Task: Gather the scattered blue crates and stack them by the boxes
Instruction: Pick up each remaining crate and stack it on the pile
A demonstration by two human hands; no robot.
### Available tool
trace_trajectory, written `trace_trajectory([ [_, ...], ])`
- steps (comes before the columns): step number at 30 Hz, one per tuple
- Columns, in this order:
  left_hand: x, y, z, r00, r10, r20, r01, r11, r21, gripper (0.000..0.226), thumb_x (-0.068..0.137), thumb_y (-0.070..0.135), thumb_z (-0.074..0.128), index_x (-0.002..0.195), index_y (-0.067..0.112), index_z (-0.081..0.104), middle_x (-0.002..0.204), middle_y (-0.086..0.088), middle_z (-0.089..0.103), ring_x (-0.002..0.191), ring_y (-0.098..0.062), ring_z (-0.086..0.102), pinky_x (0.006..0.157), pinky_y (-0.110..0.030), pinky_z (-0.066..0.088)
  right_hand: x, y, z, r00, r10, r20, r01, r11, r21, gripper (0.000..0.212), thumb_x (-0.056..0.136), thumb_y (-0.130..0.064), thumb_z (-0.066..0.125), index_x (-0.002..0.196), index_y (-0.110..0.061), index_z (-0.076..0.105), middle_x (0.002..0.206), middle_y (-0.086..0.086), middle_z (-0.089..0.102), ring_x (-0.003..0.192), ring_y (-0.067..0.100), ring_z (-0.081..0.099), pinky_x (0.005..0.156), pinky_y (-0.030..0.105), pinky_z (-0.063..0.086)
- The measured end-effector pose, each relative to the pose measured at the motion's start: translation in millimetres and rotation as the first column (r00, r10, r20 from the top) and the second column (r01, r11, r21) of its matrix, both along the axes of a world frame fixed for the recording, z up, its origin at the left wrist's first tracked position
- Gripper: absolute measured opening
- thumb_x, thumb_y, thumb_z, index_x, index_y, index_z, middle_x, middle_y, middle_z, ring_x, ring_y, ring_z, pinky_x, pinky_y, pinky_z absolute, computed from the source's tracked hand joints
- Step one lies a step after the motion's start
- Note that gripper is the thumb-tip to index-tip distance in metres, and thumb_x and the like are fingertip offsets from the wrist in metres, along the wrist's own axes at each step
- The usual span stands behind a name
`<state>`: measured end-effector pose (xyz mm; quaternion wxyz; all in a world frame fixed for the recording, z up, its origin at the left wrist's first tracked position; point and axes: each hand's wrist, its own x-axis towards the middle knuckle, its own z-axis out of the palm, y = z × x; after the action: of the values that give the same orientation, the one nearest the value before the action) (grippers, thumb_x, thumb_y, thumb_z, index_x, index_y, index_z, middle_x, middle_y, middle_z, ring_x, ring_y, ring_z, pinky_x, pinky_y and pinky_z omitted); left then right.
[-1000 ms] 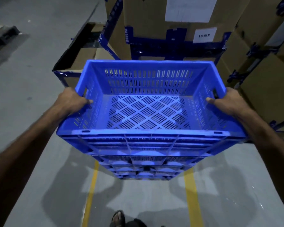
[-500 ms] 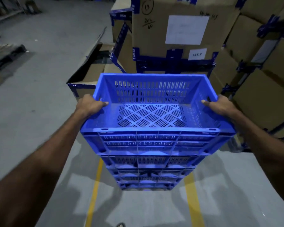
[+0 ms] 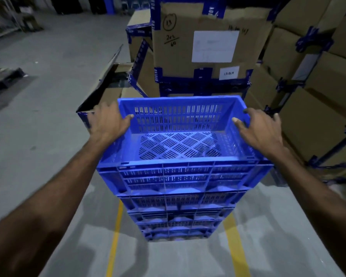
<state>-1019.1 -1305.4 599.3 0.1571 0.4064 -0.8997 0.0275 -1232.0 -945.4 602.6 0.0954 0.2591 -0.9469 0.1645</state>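
A stack of several blue slotted crates (image 3: 178,198) stands on the grey floor right in front of the cardboard boxes (image 3: 206,47). The top crate (image 3: 180,114) sits level on the stack and holds nothing. My left hand (image 3: 108,122) is at the top crate's left rim, its thumb over the edge and its blurred fingers stretched out past the corner. On the right rim lies my right hand (image 3: 258,128), fingers spread apart and thumb inside the wall. Neither hand wraps the rim.
An open low carton (image 3: 106,90) with a raised flap lies just left of the stack. More taped boxes (image 3: 318,92) line the right side. Two yellow floor lines (image 3: 236,246) run under the stack. A wooden pallet (image 3: 2,78) sits far left.
The top crate went down and forward onto the stack. Both hands, which gripped its side rims, have loosened and spread their fingers. The view has tilted up towards the boxes.
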Motion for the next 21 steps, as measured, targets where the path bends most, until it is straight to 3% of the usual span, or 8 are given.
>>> trace_trajectory([
  [3, -41.6, 15.4, 14.6, 0.976, -0.205, 0.078, 0.213, 0.971, -0.107, 0.064, 0.091, 0.067, 0.055, 0.129, 0.016, 0.060, 0.123, -0.019, 0.063, 0.117, -0.041, 0.056, 0.093, -0.054, 0.046, 67.3, -17.4, 14.3, 0.969, 0.224, 0.101, -0.212, 0.971, -0.113, 0.066, 0.099, -0.069, 0.035, 0.135, -0.020, 0.061, 0.132, 0.003, 0.068, 0.123, 0.027, 0.062, 0.119, 0.058, 0.026],
  [6, -94.5, 38.7, 15.9, 0.882, -0.437, 0.177, 0.456, 0.886, -0.080, 0.073, 0.092, 0.070, 0.049, 0.145, 0.020, 0.049, 0.141, -0.015, 0.055, 0.131, -0.037, 0.049, 0.103, -0.055, 0.042, 130.8, -38.0, 6.7, 0.876, 0.451, 0.170, -0.466, 0.883, 0.058, 0.079, 0.097, -0.078, 0.019, 0.145, -0.023, 0.051, 0.144, -0.003, 0.059, 0.135, 0.018, 0.053, 0.124, 0.059, 0.010],
  [8, -128.3, 52.5, 11.1, 0.814, -0.526, 0.246, 0.554, 0.830, -0.059, 0.079, 0.094, 0.071, 0.046, 0.154, 0.020, 0.038, 0.156, -0.014, 0.043, 0.142, -0.037, 0.039, 0.111, -0.057, 0.037, 152.4, -54.0, -8.0, 0.852, 0.495, 0.169, -0.520, 0.836, 0.177, 0.081, 0.096, -0.079, 0.015, 0.143, -0.023, 0.049, 0.140, -0.001, 0.061, 0.134, 0.020, 0.053, 0.124, 0.060, 0.010],
  [11, -165.9, 60.5, -4.3, 0.765, -0.549, 0.335, 0.583, 0.812, -0.001, 0.087, 0.094, 0.074, 0.041, 0.159, 0.019, 0.026, 0.163, -0.014, 0.032, 0.147, -0.038, 0.032, 0.116, -0.060, 0.030, 159.8, -75.3, -18.0, 0.879, 0.434, 0.198, -0.472, 0.851, 0.230, 0.084, 0.095, -0.079, 0.011, 0.137, -0.022, 0.056, 0.130, 0.003, 0.066, 0.127, 0.027, 0.057, 0.122, 0.061, 0.015],
  [14, -187.5, 61.6, -15.4, 0.757, -0.562, 0.334, 0.586, 0.810, 0.036, 0.093, 0.092, 0.080, 0.036, 0.161, 0.020, 0.020, 0.155, -0.016, 0.041, 0.135, -0.040, 0.045, 0.108, -0.060, 0.038, 154.6, -89.4, -16.4, 0.888, 0.392, 0.240, -0.446, 0.861, 0.244, 0.089, 0.093, -0.080, 0.009, 0.127, -0.020, 0.065, 0.119, 0.008, 0.071, 0.120, 0.031, 0.062, 0.118, 0.062, 0.021],
  [17, -202.2, 55.7, -13.0, 0.754, -0.589, 0.291, 0.604, 0.796, 0.049, 0.089, 0.092, 0.081, 0.030, 0.157, 0.021, 0.030, 0.142, -0.015, 0.053, 0.121, -0.039, 0.058, 0.095, -0.056, 0.047, 150.5, -97.9, -14.1, 0.863, 0.412, 0.293, -0.486, 0.836, 0.256, 0.090, 0.091, -0.083, 0.007, 0.105, -0.020, 0.070, 0.094, 0.007, 0.070, 0.101, 0.032, 0.064, 0.110, 0.061, 0.030],
  [21, -213.5, 43.7, -4.9, 0.732, -0.632, 0.255, 0.595, 0.775, 0.212, 0.090, 0.090, 0.083, 0.036, 0.154, 0.021, 0.036, 0.138, -0.014, 0.060, 0.120, -0.036, 0.059, 0.097, -0.054, 0.050, 140.2, -106.2, -6.4, 0.798, 0.456, 0.393, -0.575, 0.771, 0.273, 0.092, 0.087, -0.088, 0.007, 0.092, -0.020, 0.069, 0.072, -0.001, 0.054, 0.077, 0.024, 0.057, 0.087, 0.049, 0.043],
])
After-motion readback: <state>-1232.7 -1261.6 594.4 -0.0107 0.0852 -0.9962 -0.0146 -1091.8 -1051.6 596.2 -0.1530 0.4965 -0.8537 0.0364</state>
